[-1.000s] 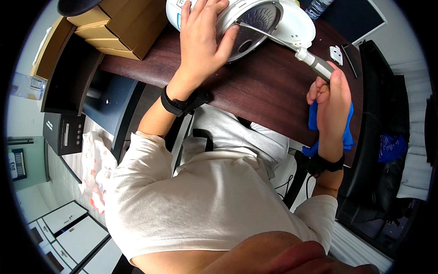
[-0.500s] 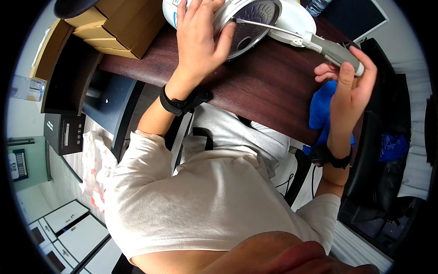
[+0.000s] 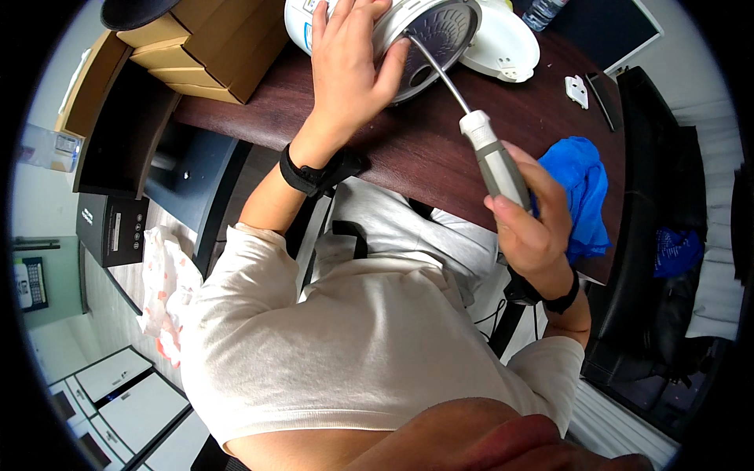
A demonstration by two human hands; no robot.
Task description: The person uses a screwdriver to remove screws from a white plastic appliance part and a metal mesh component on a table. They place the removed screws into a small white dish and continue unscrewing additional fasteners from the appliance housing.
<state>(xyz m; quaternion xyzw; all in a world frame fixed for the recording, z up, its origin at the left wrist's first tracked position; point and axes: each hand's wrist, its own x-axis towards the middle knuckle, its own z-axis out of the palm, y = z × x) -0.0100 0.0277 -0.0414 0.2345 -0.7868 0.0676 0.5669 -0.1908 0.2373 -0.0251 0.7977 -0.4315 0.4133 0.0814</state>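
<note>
A white round appliance (image 3: 300, 25) lies tipped on its side at the table's far edge, its dark grey ribbed face (image 3: 440, 39) turned to the right. My left hand (image 3: 349, 74) grips its rim, fingers over the white shell and thumb by the dark face. In my right hand (image 3: 538, 216) is a screwdriver (image 3: 491, 153) with a grey and white handle, held from the handle's end. Its shaft slants up and left, and the tip meets the inside of the rim beside my left thumb. What the tip touches is too small to make out.
Behind the appliance lies a white round cover (image 3: 506, 43). Farther right are a small white part (image 3: 576, 92), a dark bar (image 3: 603, 102) and a crumpled blue cloth (image 3: 581, 188). Cardboard boxes (image 3: 228, 47) stand at the left, a clear bottle (image 3: 543, 12) at the back.
My right hand has swung left and toward me with the screwdriver, so the shaft now stands steeper while its tip stays at the rim. My left hand has barely moved.
</note>
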